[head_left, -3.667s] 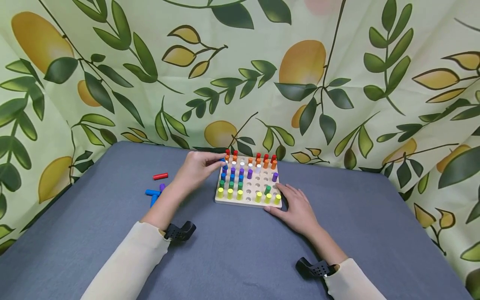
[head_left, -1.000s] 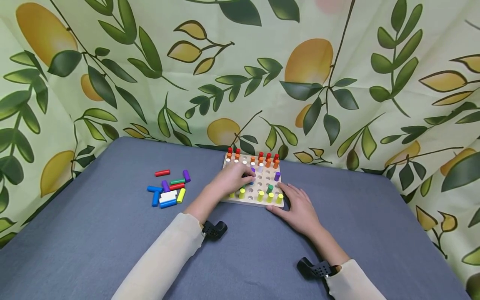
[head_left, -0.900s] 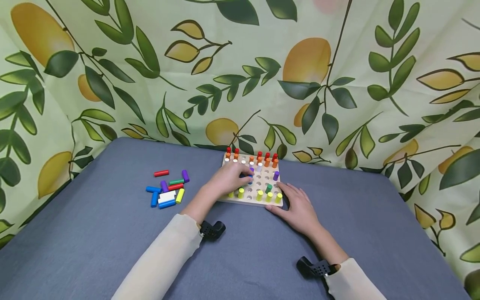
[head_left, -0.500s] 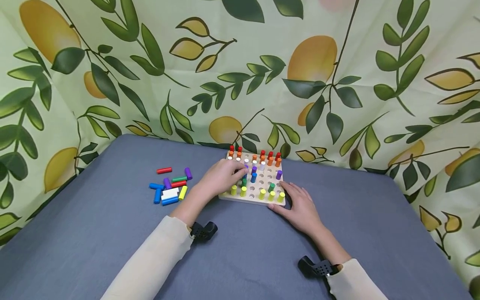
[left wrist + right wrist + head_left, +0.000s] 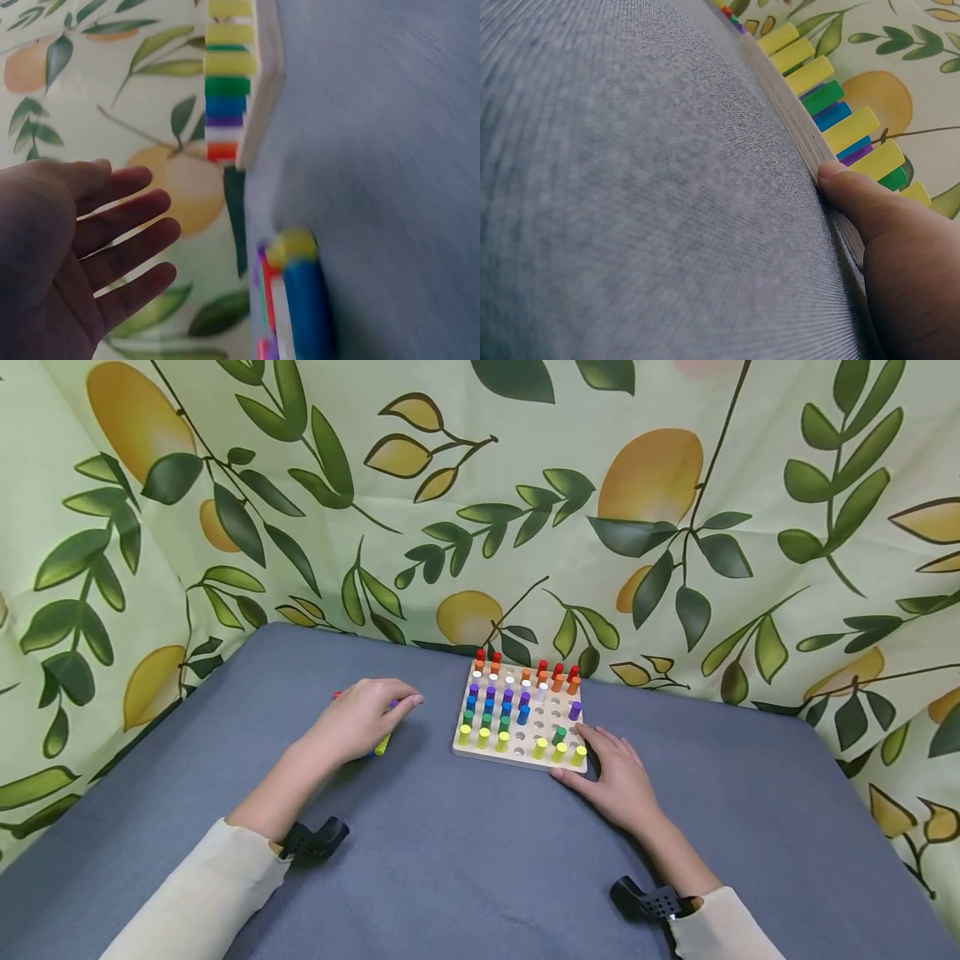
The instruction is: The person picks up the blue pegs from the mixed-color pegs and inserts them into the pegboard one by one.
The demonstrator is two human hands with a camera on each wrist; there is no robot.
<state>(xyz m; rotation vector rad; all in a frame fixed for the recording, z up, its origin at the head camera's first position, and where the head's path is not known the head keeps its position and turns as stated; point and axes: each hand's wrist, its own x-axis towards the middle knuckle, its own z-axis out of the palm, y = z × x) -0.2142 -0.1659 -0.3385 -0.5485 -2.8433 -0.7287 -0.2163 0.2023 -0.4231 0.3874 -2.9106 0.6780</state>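
My left hand (image 5: 358, 718) hovers over the pile of loose pegs, left of the wooden pegboard (image 5: 529, 739). In the left wrist view its fingers (image 5: 139, 240) are spread and only slightly bent, with nothing in the palm. The hand hides most of the pile in the head view; a yellow peg (image 5: 383, 745) shows past it. My right hand (image 5: 622, 785) grips the board's near right corner, thumb (image 5: 840, 176) against the front edge and fingers along the right side. Rows of red, orange, white, purple, blue, green and yellow pegs stand upright in the board, with several holes bare.
Beside the yellow peg in the pile lies a blue peg (image 5: 306, 307), with white, red and purple ones behind. A grey-blue cloth (image 5: 450, 852) covers the table. Behind the board hangs a leaf-and-fruit patterned curtain (image 5: 450, 485).
My left hand has let go of a blue peg, now standing fourth in the blue row, and moved left from the board to the loose pegs. The right hand stays at the corner.
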